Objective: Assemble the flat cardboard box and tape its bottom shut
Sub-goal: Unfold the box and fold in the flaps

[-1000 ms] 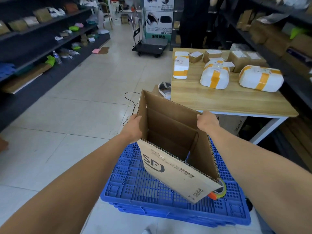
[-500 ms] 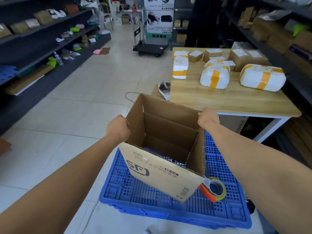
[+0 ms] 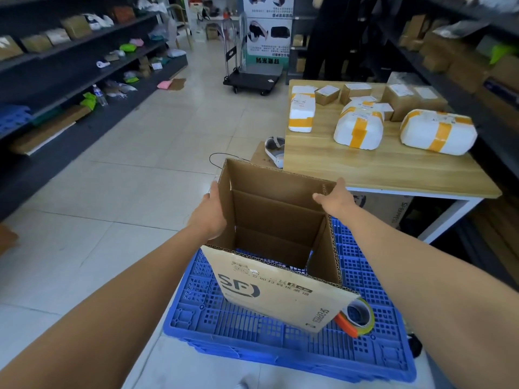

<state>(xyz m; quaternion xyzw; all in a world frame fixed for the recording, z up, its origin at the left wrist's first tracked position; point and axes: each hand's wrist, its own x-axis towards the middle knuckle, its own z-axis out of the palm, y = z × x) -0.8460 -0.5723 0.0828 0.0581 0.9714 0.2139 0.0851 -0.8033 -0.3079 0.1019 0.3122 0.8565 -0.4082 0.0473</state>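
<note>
cardboard box (image 3: 276, 248), opened into a rectangular tube, standing on a blue plastic crate (image 3: 283, 332) at the centre of the view; through the open top the crate's lattice shows at the bottom, so the lower flaps are not folded shut. the near flap, printed with a dark logo and text, leans outward toward the viewer. left hand (image 3: 212, 214), lying flat against the outer face of the left wall, fingers extended along the upper edge; pressing rather than clenched. right hand (image 3: 335, 199), at the far right corner of the box, thumb pointing inward over the rim and fingers behind the wall; it appears to grasp the corner edge, though the fingers are hidden. roll of tape (image 3: 358, 317) on an orange dispenser, resting on the crate just beside the near right corner of the printed flap, partly covered by it. wooden table (image 3: 379, 169), to the far right of the box, bearing white parcels bound with orange tape (image 3: 438, 131) and small brown cartons (image 3: 327, 94). dark shelving (image 3: 70, 71), along the left side of the room, holding assorted packages. black platform trolley (image 3: 252, 78), far along the tiled floor (image 3: 134, 169). a thin black cable (image 3: 222, 156) lies on the floor just beyond the box.
</note>
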